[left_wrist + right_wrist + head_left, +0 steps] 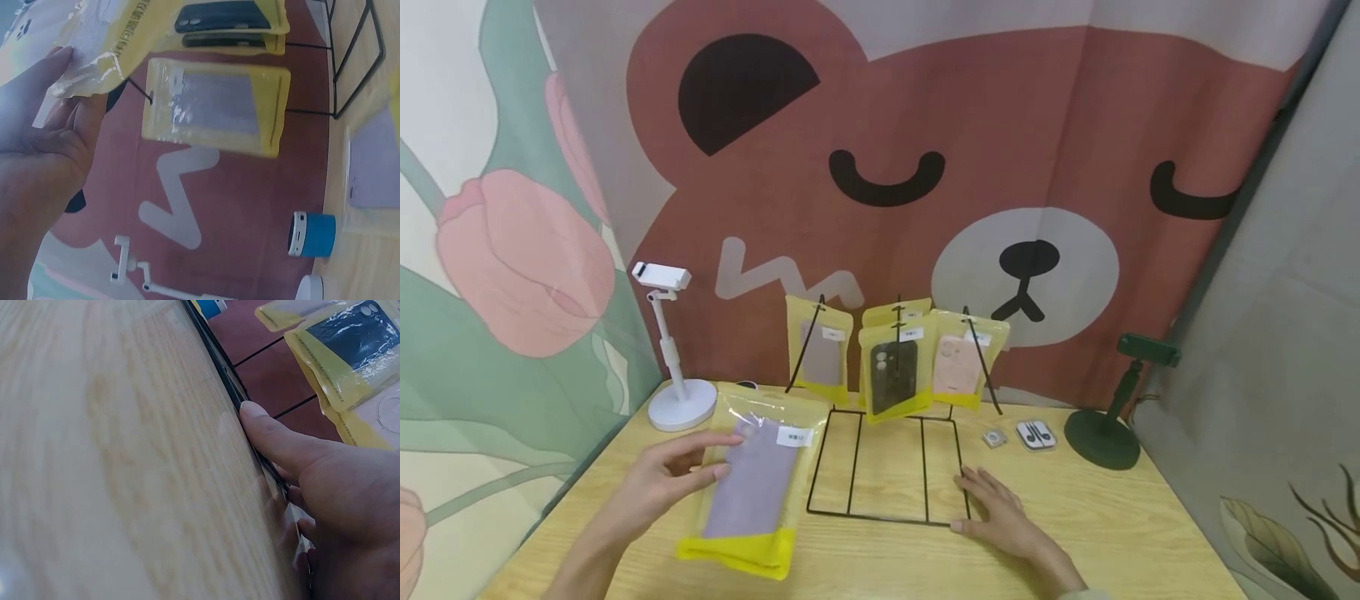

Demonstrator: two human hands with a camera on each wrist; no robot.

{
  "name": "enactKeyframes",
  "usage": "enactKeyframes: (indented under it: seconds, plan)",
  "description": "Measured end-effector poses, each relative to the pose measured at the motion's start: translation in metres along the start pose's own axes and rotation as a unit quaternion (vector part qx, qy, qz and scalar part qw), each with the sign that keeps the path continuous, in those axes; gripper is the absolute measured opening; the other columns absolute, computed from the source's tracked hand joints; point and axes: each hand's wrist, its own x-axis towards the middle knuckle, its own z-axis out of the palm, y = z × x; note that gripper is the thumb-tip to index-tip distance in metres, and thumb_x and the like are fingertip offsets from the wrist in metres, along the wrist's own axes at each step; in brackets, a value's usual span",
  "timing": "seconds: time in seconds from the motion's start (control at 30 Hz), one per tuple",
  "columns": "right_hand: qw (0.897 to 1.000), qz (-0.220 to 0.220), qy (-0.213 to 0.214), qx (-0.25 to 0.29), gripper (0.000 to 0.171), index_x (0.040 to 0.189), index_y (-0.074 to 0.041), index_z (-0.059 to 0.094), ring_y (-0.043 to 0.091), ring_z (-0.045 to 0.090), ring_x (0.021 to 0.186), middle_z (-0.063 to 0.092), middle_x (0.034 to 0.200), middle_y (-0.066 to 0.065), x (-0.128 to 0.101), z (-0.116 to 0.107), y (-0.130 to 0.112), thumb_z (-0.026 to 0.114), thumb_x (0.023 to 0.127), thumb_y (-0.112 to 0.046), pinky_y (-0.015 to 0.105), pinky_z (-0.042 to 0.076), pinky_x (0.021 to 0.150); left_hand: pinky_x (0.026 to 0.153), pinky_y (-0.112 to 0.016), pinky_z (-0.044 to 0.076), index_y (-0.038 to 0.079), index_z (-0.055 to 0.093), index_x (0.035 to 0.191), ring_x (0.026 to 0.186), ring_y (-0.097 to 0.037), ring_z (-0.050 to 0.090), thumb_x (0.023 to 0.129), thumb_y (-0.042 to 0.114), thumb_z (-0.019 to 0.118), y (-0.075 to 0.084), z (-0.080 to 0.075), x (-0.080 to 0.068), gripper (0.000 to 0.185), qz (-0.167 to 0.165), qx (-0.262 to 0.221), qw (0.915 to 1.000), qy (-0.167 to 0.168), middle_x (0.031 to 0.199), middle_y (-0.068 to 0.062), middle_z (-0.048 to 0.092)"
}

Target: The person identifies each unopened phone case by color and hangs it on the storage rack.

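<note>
On the head view's left, my left hand (pixel 651 483) pinches a yellow-edged clear bag (pixel 752 479) with a lilac phone case and white label. The left wrist view has this hand (pixel 53 144) gripping the bag's (pixel 103 53) clear film. Another lilac-case bag (pixel 378 162) lies on the table there. Similar bags hang on a black wire display rack (pixel 887 518): a lilac case (pixel 822 354) left, a black case (pixel 891 379) in front of another bag, a pink case (pixel 958 367) right. My right hand (pixel 1000 512) holds the base's front right corner, thumb (pixel 269 428) on the rod.
A white phone stand (pixel 672 358) stands left and a dark green stand (pixel 1105 433) right. Boxed earphones (pixel 1036 434) and a small silvery item (pixel 995 437) lie right of the rack. A blue cylindrical device (pixel 319 235) shows in the left wrist view. A bear-print curtain (pixel 1000 125) hangs behind.
</note>
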Motion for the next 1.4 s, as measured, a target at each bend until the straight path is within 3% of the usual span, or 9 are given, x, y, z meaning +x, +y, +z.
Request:
enactKeyframes:
  seconds: [0.3, 0.5, 0.7, 0.8, 0.83, 1.0, 1.13, 1.23, 1.4]
  plan:
    - [1.000, -0.008, 0.003, -0.002, 0.075, 0.144, -0.008, 0.044, 0.045, 0.011, 0.143, 0.026, 0.156, 0.015, 0.001, -0.002, 0.001, 0.068, 0.085, -0.047, 0.075, 0.007, 0.102, 0.077, -0.028, 0.055, 0.007, 0.062, 0.126, 0.102, -0.013, 0.063, 0.091, 0.002, 0.063, -0.009, 0.007, 0.015, 0.035, -0.011, -0.005, 0.9999, -0.007, 0.127, -0.003, 0.063]
    - [1.000, -0.005, 0.005, -0.001, 0.075, 0.144, -0.009, 0.044, 0.045, 0.010, 0.143, 0.026, 0.156, 0.015, 0.002, -0.003, 0.002, 0.068, 0.085, -0.048, 0.076, 0.006, 0.102, 0.068, -0.026, 0.052, 0.008, 0.063, 0.125, 0.082, -0.011, 0.060, 0.091, 0.009, 0.066, -0.020, 0.008, 0.025, 0.035, -0.040, 0.010, 0.9990, 0.017, 0.119, 0.010, 0.065]
    - [1.000, -0.006, 0.004, 0.000, 0.075, 0.144, -0.009, 0.045, 0.045, 0.011, 0.143, 0.026, 0.156, 0.015, 0.003, -0.005, 0.001, 0.068, 0.084, -0.049, 0.076, 0.006, 0.102, 0.059, -0.027, 0.047, 0.014, 0.064, 0.126, 0.067, -0.009, 0.047, 0.091, 0.015, 0.067, -0.031, 0.009, 0.045, 0.035, -0.047, 0.015, 0.9985, 0.025, 0.102, 0.007, 0.063]
    - [1.000, -0.006, 0.003, 0.000, 0.075, 0.144, -0.009, 0.045, 0.045, 0.011, 0.143, 0.027, 0.156, 0.014, 0.003, -0.006, -0.001, 0.068, 0.084, -0.049, 0.077, 0.006, 0.102, 0.067, -0.027, 0.051, 0.019, 0.063, 0.127, 0.078, -0.009, 0.056, 0.091, 0.021, 0.068, -0.038, 0.010, 0.058, 0.037, -0.061, 0.014, 0.9977, 0.025, 0.108, 0.008, 0.063]
    - [1.000, -0.006, 0.004, -0.002, 0.075, 0.144, -0.009, 0.045, 0.045, 0.011, 0.143, 0.027, 0.156, 0.014, 0.003, -0.007, -0.001, 0.068, 0.084, -0.049, 0.076, 0.006, 0.102, 0.073, -0.026, 0.052, 0.020, 0.063, 0.127, 0.087, -0.009, 0.059, 0.090, 0.023, 0.068, -0.040, 0.010, 0.062, 0.037, -0.064, 0.015, 0.9975, 0.025, 0.118, 0.007, 0.063]
    - [1.000, -0.010, 0.006, 0.000, 0.074, 0.144, -0.009, 0.045, 0.045, 0.011, 0.143, 0.027, 0.156, 0.014, 0.003, -0.006, -0.003, 0.068, 0.085, -0.048, 0.076, 0.006, 0.102, 0.081, -0.030, 0.052, 0.022, 0.061, 0.130, 0.102, -0.018, 0.058, 0.091, 0.027, 0.068, -0.054, 0.010, 0.088, 0.040, -0.072, 0.007, 0.9969, 0.033, 0.137, 0.000, 0.054]
    - [1.000, -0.009, 0.004, 0.007, 0.074, 0.143, -0.008, 0.045, 0.046, 0.010, 0.143, 0.026, 0.156, 0.016, 0.002, -0.004, -0.002, 0.069, 0.085, -0.046, 0.076, 0.004, 0.101, 0.095, -0.047, 0.047, 0.023, 0.058, 0.133, 0.120, -0.028, 0.048, 0.091, 0.027, 0.067, -0.061, 0.008, 0.107, 0.043, -0.086, -0.006, 0.9958, 0.031, 0.144, -0.001, 0.047]
    - [1.000, -0.003, 0.002, 0.007, 0.074, 0.143, -0.008, 0.045, 0.046, 0.009, 0.142, 0.026, 0.156, 0.016, 0.001, -0.002, -0.001, 0.068, 0.085, -0.047, 0.077, 0.004, 0.101, 0.105, -0.059, 0.034, 0.024, 0.057, 0.135, 0.139, -0.031, 0.029, 0.092, 0.028, 0.066, -0.067, 0.008, 0.119, 0.044, -0.095, -0.011, 0.9952, 0.024, 0.149, -0.001, 0.042]
    - [1.000, -0.003, 0.001, 0.009, 0.075, 0.144, -0.009, 0.045, 0.046, 0.010, 0.142, 0.026, 0.156, 0.015, 0.000, 0.000, 0.000, 0.068, 0.085, -0.048, 0.077, 0.004, 0.101, 0.107, -0.064, 0.028, 0.024, 0.055, 0.136, 0.143, -0.033, 0.021, 0.093, 0.031, 0.063, -0.075, 0.006, 0.132, 0.044, -0.107, -0.014, 0.9942, 0.008, 0.151, -0.002, 0.038]
